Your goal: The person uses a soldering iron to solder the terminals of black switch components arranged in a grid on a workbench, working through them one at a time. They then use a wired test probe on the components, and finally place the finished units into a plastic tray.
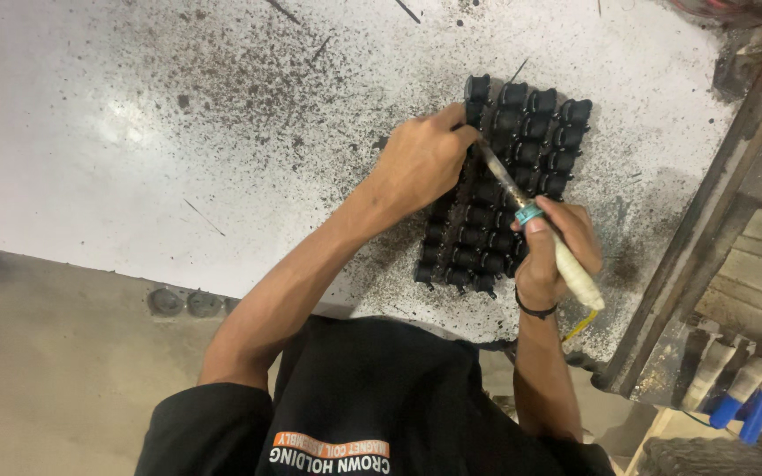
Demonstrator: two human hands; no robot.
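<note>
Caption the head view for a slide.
Left hand steadies a black block of small parts while right hand holds a soldering iron over it.

We wear a black short-sleeved shirt (372, 397) with white lettering and an orange strip on it, and a thin black band (535, 308) around our right wrist. Our forearms are bare.

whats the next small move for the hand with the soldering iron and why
Probably a short slide of the iron's tip to the next black part in the same row. The right hand holds the soldering iron by its taped handle, its tip resting near the upper left of the black tray of parts, and the left hand steadies the tray right at the tip.
</note>
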